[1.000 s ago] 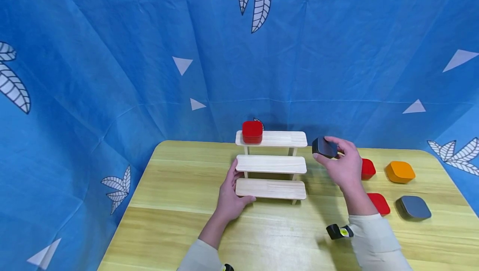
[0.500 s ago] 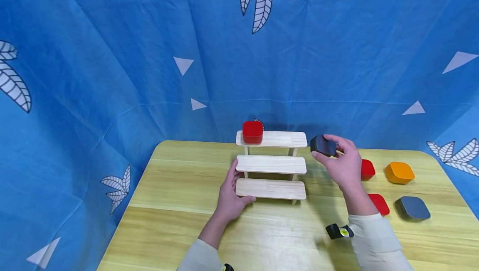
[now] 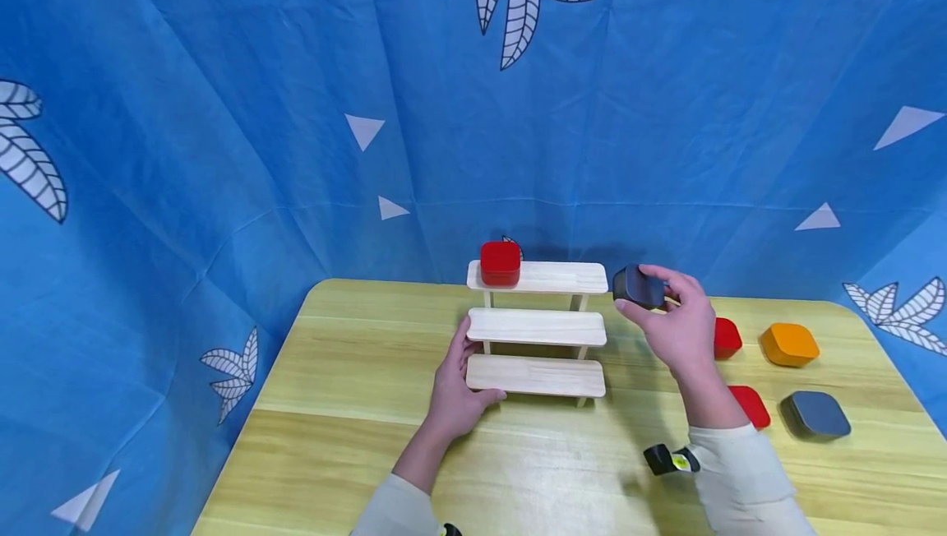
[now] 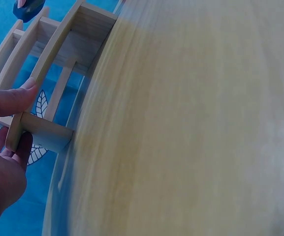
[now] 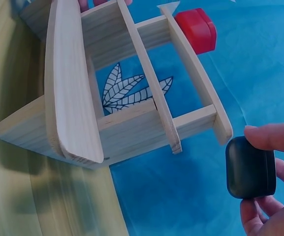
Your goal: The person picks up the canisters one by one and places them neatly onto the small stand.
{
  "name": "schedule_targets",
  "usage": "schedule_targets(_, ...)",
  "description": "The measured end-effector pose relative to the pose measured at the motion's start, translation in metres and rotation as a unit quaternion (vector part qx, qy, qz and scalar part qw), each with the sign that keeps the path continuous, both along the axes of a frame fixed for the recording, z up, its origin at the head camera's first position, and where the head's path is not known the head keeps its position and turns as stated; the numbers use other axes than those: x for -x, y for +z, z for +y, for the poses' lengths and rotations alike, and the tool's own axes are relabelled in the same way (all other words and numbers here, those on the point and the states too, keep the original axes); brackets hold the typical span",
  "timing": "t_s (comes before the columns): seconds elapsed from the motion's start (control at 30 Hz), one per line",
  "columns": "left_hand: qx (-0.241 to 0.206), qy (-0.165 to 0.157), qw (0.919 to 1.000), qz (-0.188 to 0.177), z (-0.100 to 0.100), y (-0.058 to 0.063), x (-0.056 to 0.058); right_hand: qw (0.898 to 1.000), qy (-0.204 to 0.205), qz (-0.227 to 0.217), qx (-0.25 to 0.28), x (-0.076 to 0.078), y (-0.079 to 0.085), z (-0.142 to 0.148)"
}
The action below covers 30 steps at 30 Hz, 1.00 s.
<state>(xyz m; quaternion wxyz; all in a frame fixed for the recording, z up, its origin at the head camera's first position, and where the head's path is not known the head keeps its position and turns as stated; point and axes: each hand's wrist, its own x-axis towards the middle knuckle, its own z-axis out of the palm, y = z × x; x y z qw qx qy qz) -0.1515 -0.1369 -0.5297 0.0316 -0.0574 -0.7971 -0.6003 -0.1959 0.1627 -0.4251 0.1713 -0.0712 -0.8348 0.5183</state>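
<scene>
A small three-step wooden shelf (image 3: pixel 536 326) stands near the table's back edge. My left hand (image 3: pixel 453 396) grips its left end, and in the left wrist view the thumb lies on the lowest board with fingers curled beneath. One red rounded box (image 3: pixel 500 265) sits at the left end of the top board; the two lower boards are bare. My right hand (image 3: pixel 681 326) pinches a dark rounded-square box (image 3: pixel 638 288) between thumb and fingers. That box is held in the air just off the right end of the top board, as the right wrist view confirms.
To the right on the wooden table (image 3: pixel 355 371) lie an orange box (image 3: pixel 790 344), a dark grey box (image 3: pixel 816 416) and two red boxes, one farther back (image 3: pixel 727 339) and one nearer (image 3: pixel 750 406), both partly behind the right arm. A blue patterned cloth (image 3: pixel 473 125) hangs behind.
My right hand has shifted very slightly left with the dark box, then stayed nearly still. The left hand keeps its grip on the shelf, which has not moved.
</scene>
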Motion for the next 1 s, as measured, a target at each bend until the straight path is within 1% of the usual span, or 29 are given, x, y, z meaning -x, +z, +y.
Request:
schedule_targets(0.3, -0.003, 0.003, 1.0, -0.003, 0.0002, -0.0012, 0.0002, 1.0, 0.007, 0.001, -0.003, -0.0013, 0.0041, -0.0032)
schedule_targets(0.43, -0.011, 0.0, 0.9999, 0.001, 0.0006, 0.0001, -0.0009, 1.0, 0.01, 0.005, -0.004, -0.0009, 0.004, -0.0038)
schedule_targets(0.67, -0.011, 0.001, 0.9999, -0.01, 0.0006, 0.0017, -0.0009, 1.0, 0.016, 0.016, -0.006, -0.0004, 0.0052, -0.0048)
schedule_targets(1.0, -0.011, 0.001, 0.9999, -0.01, 0.0012, 0.003, -0.0016, 0.999, 0.027, 0.022, -0.005, 0.0007, 0.0093, -0.007)
